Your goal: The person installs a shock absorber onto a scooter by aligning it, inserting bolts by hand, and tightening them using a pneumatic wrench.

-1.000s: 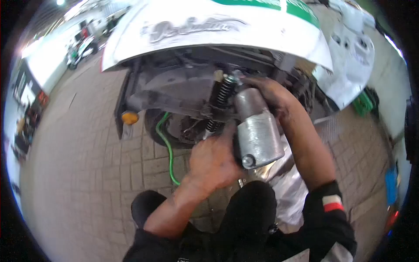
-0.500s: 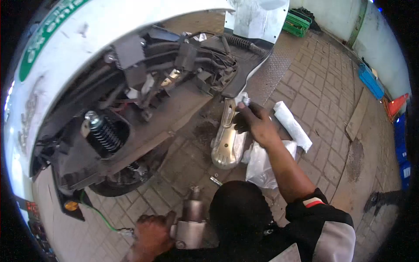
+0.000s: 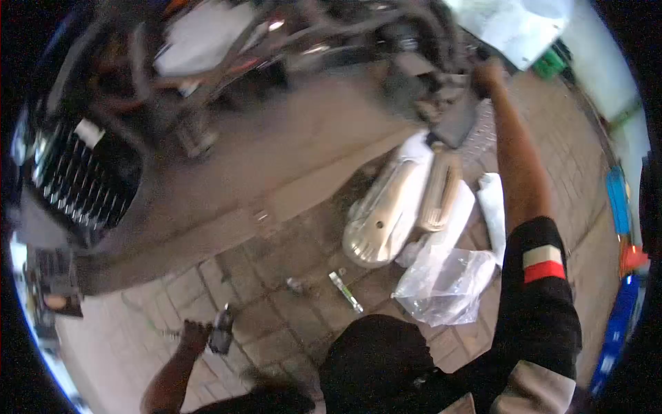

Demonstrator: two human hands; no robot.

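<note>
My left hand (image 3: 195, 336), low on the left, is wrapped round an impact wrench (image 3: 221, 332) over the paving. My right hand (image 3: 488, 77) reaches up to the far right end of the stripped vehicle frame (image 3: 331, 114); its fingers are blurred and partly hidden against dark parts. Below that arm lie a gold-coloured cover (image 3: 383, 224) and a second slotted gold piece (image 3: 440, 190), partly in white wrapping. A clear plastic bag (image 3: 445, 290) is beside them. On the bricks lie a short metal rod-like tool (image 3: 345, 292) and a small blurred metal piece (image 3: 295, 285).
The frame's long lower edge crosses the left half, with a coil spring (image 3: 86, 179) at far left. A white wrapped roll (image 3: 491, 207) lies by my right arm. A black rounded shape (image 3: 376, 362) fills the bottom middle. Blue bins (image 3: 617, 200) line the right side.
The view has shifted closer to the frame. My right hand has gone from the gold covers up to the frame's far end. My left hand and the impact wrench have moved left.
</note>
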